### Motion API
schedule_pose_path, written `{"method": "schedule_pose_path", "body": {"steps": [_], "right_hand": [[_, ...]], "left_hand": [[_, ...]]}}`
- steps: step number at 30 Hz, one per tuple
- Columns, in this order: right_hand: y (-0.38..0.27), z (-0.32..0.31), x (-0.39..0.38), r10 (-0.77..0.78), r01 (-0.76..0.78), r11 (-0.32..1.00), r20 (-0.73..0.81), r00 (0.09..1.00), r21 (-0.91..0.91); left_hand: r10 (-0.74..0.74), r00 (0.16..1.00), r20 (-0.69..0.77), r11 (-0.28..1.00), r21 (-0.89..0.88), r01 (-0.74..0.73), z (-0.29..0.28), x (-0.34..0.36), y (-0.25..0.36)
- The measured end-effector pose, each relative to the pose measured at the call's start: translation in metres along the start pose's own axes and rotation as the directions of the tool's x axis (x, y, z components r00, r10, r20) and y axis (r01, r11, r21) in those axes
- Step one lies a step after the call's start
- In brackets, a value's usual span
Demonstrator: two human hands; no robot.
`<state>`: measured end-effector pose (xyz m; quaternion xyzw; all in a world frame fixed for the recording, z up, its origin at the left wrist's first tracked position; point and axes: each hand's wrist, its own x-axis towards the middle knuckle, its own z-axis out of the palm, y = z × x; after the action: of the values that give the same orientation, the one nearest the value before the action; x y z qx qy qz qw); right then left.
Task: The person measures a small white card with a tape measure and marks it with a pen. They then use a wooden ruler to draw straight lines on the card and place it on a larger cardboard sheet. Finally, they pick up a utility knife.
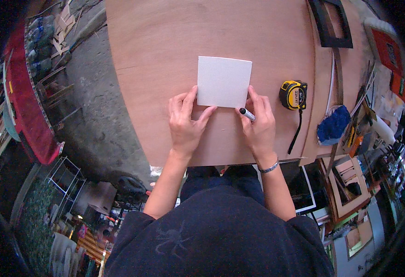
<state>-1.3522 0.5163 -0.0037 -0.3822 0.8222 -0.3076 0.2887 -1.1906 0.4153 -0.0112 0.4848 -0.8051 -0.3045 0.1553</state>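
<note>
A white, roughly square board [224, 82] is between my two hands over the plywood sheet [165, 41]. Whether it lies flat on the wood or is slightly raised, I cannot tell. My left hand [186, 115] grips its lower left corner, fingers along the left edge and thumb at the bottom edge. At the lower right corner, my right hand [259, 120] has its fingers against the right edge. That same hand holds a black-capped marker [247, 114], its cap pointing up and left. A yellow and black tape measure [293, 95] rests right of my right hand, its black strap trailing nearer.
Near the right edge of the plywood sit a blue pad [333, 124] and, farther off, a black rectangular frame [332, 25]. Wooden frames [348, 184] stand low on the right. Left of the sheet are concrete floor [101, 87] and a red cloth-covered piece [27, 97].
</note>
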Motion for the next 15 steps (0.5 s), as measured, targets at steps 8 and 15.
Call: {"method": "schedule_pose_path", "body": {"steps": [8,15], "right_hand": [[0.003,0.0023,-0.0005,-0.022,0.022,1.0,-0.024,0.999,0.006],[0.0014,-0.0006,0.0002,-0.017,0.017,0.999,0.017,1.0,0.028]], "left_hand": [[0.029,0.999,-0.027,0.999,0.017,-0.028,0.0002,0.0001,-0.0007],[0.013,1.0,-0.022,1.0,0.015,-0.013,0.0004,-0.001,-0.0014]]}}
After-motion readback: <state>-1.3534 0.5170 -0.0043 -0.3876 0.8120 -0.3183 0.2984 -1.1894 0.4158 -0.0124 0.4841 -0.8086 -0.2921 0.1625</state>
